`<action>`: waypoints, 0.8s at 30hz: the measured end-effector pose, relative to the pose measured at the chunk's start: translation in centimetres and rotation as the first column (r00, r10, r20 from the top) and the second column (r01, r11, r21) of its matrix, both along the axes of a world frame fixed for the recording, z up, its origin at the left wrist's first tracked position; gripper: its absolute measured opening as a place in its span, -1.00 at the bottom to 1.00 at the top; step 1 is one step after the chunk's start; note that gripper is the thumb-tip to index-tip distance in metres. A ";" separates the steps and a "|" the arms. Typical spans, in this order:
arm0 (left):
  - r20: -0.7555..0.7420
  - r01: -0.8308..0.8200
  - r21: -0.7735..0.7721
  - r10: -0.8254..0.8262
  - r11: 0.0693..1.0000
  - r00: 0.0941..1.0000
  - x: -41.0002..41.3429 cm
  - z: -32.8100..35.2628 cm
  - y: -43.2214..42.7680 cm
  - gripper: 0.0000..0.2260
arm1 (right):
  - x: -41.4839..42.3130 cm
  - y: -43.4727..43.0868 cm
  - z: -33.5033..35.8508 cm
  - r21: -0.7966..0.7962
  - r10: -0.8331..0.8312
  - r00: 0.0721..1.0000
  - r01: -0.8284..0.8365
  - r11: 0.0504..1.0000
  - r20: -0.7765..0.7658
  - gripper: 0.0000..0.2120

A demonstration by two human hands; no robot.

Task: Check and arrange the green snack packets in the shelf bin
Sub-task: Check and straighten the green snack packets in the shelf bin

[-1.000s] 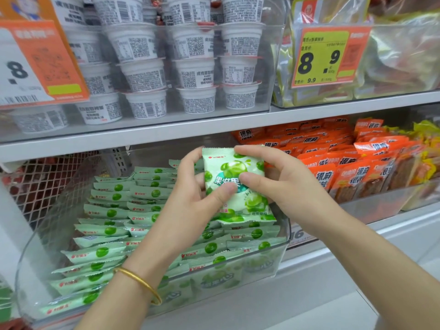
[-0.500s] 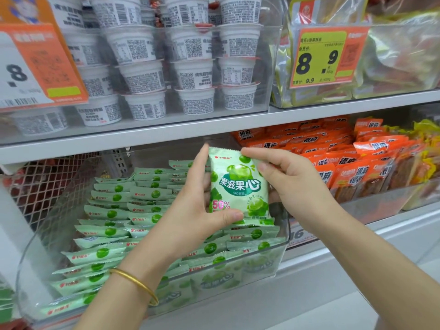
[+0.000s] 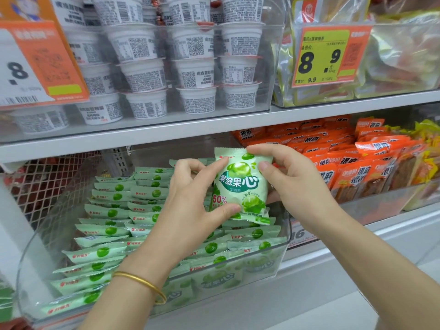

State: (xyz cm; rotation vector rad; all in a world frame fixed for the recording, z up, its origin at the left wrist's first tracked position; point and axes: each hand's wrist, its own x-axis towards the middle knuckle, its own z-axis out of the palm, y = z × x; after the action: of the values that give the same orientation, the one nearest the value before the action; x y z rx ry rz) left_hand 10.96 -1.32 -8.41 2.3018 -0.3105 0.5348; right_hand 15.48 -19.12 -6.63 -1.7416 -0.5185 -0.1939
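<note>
Head view: the left hand (image 3: pixel 190 210) and the right hand (image 3: pixel 292 186) each pinch one green snack packet (image 3: pixel 240 184), held upright, face forward, above the right rear of the clear shelf bin (image 3: pixel 284 244). Stacked green packets (image 3: pixel 107 234) fill the bin in rows.

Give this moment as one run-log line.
step: check packet | left hand: pinches green packet | right hand: pinches its top corner | packet: upright, front to camera, above clear bin

The left hand (image 3: pixel 190 206) wears a thin gold bangle (image 3: pixel 142 281) at the wrist; forearms bare.
</note>
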 end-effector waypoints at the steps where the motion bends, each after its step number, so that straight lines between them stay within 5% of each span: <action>1: 0.020 -0.021 0.022 0.021 1.000 1.000 0.0 0.0 0.0 -0.33 | 0.0 0.0 0.0 0.007 0.005 1.000 -0.005 1.000 0.000 -0.69; 15: -0.121 0.050 -0.109 -0.063 0.993 0.991 -0.4 0.2 -1.0 -0.39 | -0.2 0.6 -0.2 0.055 0.111 0.994 -0.111 0.992 0.005 -0.68; 24: -0.097 -0.014 -0.038 0.010 0.999 0.995 -0.2 0.0 -1.6 -0.15 | -0.4 1.0 -0.3 0.026 0.174 0.982 -0.177 0.984 0.077 -0.60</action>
State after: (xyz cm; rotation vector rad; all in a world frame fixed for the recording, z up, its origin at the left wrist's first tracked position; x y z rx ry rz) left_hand 10.74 -2.91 -8.38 2.2851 -0.2372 0.4294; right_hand 15.13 -18.16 -6.90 -1.6519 -0.7165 -0.1412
